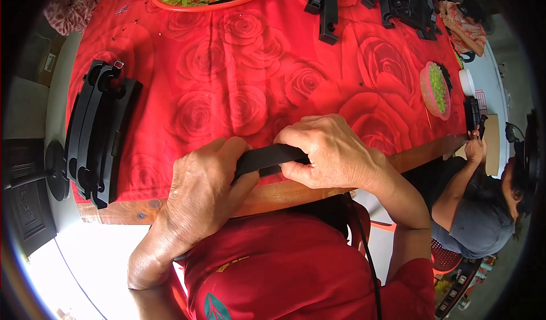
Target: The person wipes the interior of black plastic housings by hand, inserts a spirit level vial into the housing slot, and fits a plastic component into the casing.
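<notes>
Over the table's near edge, a slightly curved black plastic bar is held between my two hands. My left hand is closed around its left end, thumb and fingers bent over it. The right end is gripped by my right hand, with the fingers curled on top and the thumb below. Both ends of the bar are partly hidden by my fingers. Apart from my hands, at the table's left side, lie several similar long black plastic parts, side by side.
A red rose-patterned cloth covers the wooden table. At the far edge stands a red basin of yellow-green pieces, with a heap of black parts to its right. A pink basket sits at right, near a seated co-worker.
</notes>
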